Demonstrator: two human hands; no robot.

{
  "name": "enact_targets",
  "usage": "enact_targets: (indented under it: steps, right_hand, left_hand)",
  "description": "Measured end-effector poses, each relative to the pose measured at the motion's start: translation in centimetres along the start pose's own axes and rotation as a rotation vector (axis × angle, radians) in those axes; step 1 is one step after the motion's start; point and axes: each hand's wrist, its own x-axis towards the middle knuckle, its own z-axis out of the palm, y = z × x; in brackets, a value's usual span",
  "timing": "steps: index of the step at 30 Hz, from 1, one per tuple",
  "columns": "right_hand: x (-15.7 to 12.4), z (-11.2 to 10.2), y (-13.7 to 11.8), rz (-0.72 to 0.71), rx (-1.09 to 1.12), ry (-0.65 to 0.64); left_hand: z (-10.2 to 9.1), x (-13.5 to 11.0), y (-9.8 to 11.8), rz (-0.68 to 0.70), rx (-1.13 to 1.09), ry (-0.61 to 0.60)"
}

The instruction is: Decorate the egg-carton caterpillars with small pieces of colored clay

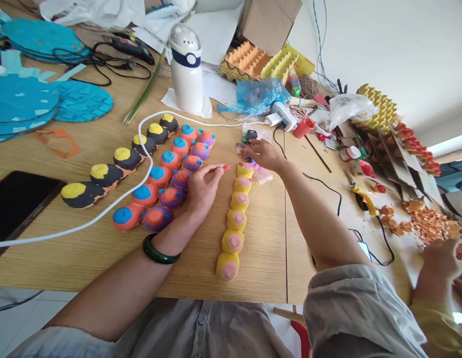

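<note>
My left hand (204, 186) is closed in a pinch on a small red piece of modelling clay (226, 168). My right hand (266, 155) reaches over small clay packets (250, 135), its fingers extended and partly apart; a pink packet (263, 175) lies below it. Between my arms runs a yellow egg-carton strip (235, 219) with pink clay spots and small red bits at its far end. Left of my left hand lie a purple strip (180, 179) with orange spots, an orange-red strip (158, 176) with blue spots, and a black strip (127, 158) with yellow spots.
A white cable (115, 211) crosses the strips near a black phone (24, 204). A white bottle (187, 69), blue discs (24, 99) and egg cartons (246, 62) stand farther back. At right are yellow-handled pliers (365, 199), orange scraps (432, 221) and another person's hand (445, 258).
</note>
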Motion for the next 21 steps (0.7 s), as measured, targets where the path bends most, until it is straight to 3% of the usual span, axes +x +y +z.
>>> enact_targets:
  steps: [5,9,12,14,17,21]
  right_hand:
    - [-2.6,0.0,2.4,0.065,0.056,0.13]
    - [-5.3,-0.1,1.2,0.024,0.11,0.319]
    - [-7.7,0.6,-0.5,0.153,0.036,0.439]
    - [-9.1,1.6,-1.1,0.171,0.016,0.392]
    - [-10.3,3.2,-0.8,0.068,0.022,0.303]
    - [-11.1,4.0,0.1,0.092,0.082,0.39]
  left_hand:
    - [0.3,0.0,0.2,0.008,-0.056,0.027]
    - [0.6,-0.5,0.9,-0.011,-0.071,-0.007]
    - [0.6,-1.1,1.5,-0.011,-0.078,-0.054]
    - [0.6,-1.6,1.7,-0.024,-0.075,-0.099]
    - [0.7,-2.1,1.7,-0.05,-0.073,-0.149]
    - [0.9,-2.4,1.5,-0.064,-0.083,-0.172]
